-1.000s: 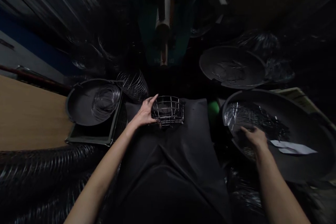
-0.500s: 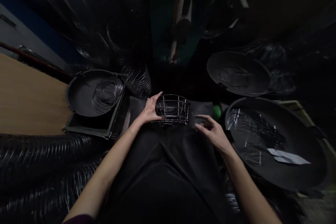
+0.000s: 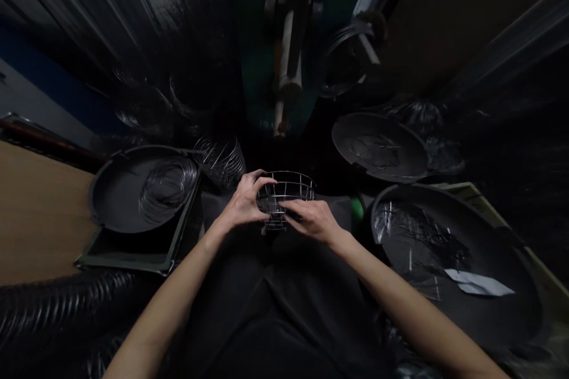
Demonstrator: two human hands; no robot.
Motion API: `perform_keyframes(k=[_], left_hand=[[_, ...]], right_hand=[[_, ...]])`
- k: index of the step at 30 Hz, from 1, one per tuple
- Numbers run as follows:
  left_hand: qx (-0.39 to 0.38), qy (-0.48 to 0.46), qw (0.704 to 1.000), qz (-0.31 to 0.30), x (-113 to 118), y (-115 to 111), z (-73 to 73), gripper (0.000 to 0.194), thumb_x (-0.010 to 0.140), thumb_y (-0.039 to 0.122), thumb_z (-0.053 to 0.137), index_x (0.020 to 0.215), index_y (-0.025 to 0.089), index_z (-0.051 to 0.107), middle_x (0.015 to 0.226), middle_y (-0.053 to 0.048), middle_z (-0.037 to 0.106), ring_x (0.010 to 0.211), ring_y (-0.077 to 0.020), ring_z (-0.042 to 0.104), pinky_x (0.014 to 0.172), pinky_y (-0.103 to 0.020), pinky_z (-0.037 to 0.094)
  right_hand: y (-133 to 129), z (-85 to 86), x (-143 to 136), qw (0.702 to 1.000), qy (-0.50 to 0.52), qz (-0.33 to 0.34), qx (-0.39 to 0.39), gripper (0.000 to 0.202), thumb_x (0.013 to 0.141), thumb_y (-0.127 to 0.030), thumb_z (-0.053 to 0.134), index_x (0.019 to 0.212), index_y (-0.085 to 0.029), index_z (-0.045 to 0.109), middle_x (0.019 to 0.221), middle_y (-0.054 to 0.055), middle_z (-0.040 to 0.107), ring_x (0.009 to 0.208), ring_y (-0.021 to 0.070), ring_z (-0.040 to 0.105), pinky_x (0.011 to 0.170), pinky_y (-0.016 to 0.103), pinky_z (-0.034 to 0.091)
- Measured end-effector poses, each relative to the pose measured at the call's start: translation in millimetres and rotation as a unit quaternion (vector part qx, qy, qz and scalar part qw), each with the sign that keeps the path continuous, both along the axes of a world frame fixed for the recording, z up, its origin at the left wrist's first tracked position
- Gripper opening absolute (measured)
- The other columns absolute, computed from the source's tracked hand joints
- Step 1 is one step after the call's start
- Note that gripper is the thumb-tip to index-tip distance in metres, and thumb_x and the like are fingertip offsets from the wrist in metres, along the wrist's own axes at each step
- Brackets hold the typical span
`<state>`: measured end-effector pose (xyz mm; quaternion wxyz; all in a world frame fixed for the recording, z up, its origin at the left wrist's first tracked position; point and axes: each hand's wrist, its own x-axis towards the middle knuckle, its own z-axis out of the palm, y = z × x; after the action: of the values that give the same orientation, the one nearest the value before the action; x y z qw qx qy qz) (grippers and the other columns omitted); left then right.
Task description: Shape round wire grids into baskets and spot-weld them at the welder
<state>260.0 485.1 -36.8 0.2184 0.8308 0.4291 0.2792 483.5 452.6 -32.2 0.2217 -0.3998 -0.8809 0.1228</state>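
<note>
A small wire basket rests above the dark cloth over my lap, in the middle of the view. My left hand grips its left side, thumb low and fingers along the upper wires. From the right, my right hand reaches over the basket's near side, its fingertips closed on the wires at the front. Part of the basket's lower right is hidden behind that hand.
Left stands a round pan holding a wire coil above a crate. Right are a round pan and a larger pan with thin wire pieces and white paper. Ahead is a machine shaft.
My right hand has moved left from beside the basket onto its front wires. My left hand still holds the left side. The view has shifted, showing more of the machine ahead.
</note>
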Motion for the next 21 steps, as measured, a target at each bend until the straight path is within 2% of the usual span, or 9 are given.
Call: perform_keyframes(k=[4, 9, 13, 17, 21], left_hand=[[0.008, -0.001, 1.000, -0.005, -2.8, 27.1, 13.6, 0.061, 0.059, 0.030, 0.080, 0.114, 0.022, 0.056, 0.134, -0.014, 0.040, 0.126, -0.0322, 0.041, 0.105, -0.049, 0.039], [-0.002, -0.016, 1.000, -0.005, -5.2, 58.2, 20.4, 0.061, 0.057, 0.027, 0.081, 0.112, 0.023, 0.056, 0.135, -0.012, 0.041, 0.129, -0.0318, 0.039, 0.107, -0.049, 0.038], [0.010, -0.026, 1.000, 0.005, -3.6, 72.0, 22.2, 0.060, 0.056, 0.024, 0.080, 0.112, 0.024, 0.057, 0.138, -0.011, 0.038, 0.130, -0.0328, 0.037, 0.108, -0.050, 0.037], [0.039, -0.031, 0.999, 0.002, -1.2, 80.3, 22.9, 0.061, 0.059, 0.027, 0.079, 0.115, 0.024, 0.056, 0.137, -0.012, 0.039, 0.129, -0.0328, 0.039, 0.107, -0.050, 0.037], [0.046, -0.035, 0.998, 0.001, -1.4, 90.4, 23.0, 0.066, 0.057, 0.027, 0.079, 0.118, 0.022, 0.054, 0.136, -0.013, 0.040, 0.129, -0.0331, 0.039, 0.108, -0.050, 0.037]], right_hand=[[30.0, 0.0, 2.6, 0.996, 0.069, 0.039, 0.036, 0.024, 0.095, -0.028, 0.050, 0.113, -0.021, 0.065, 0.103, 0.003, 0.070, 0.082, 0.0154, 0.069, 0.067, 0.024, 0.054], [65.1, 10.5, 4.0, 0.992, 0.087, 0.071, 0.055, 0.024, 0.095, -0.027, 0.050, 0.115, -0.022, 0.064, 0.108, 0.002, 0.069, 0.085, 0.0150, 0.069, 0.070, 0.024, 0.057], [79.5, 18.8, 5.9, 0.992, 0.070, 0.066, 0.087, 0.024, 0.095, -0.026, 0.050, 0.114, -0.023, 0.066, 0.108, 0.002, 0.069, 0.081, 0.0156, 0.070, 0.067, 0.025, 0.057], [88.3, 22.0, 7.8, 0.989, 0.053, 0.062, 0.121, 0.024, 0.095, -0.026, 0.051, 0.112, -0.023, 0.067, 0.108, 0.002, 0.069, 0.074, 0.0150, 0.070, 0.063, 0.025, 0.056], [98.5, 26.1, 6.7, 0.991, 0.048, 0.058, 0.110, 0.024, 0.095, -0.027, 0.051, 0.112, -0.024, 0.068, 0.109, 0.001, 0.068, 0.075, 0.0149, 0.070, 0.062, 0.025, 0.056]])
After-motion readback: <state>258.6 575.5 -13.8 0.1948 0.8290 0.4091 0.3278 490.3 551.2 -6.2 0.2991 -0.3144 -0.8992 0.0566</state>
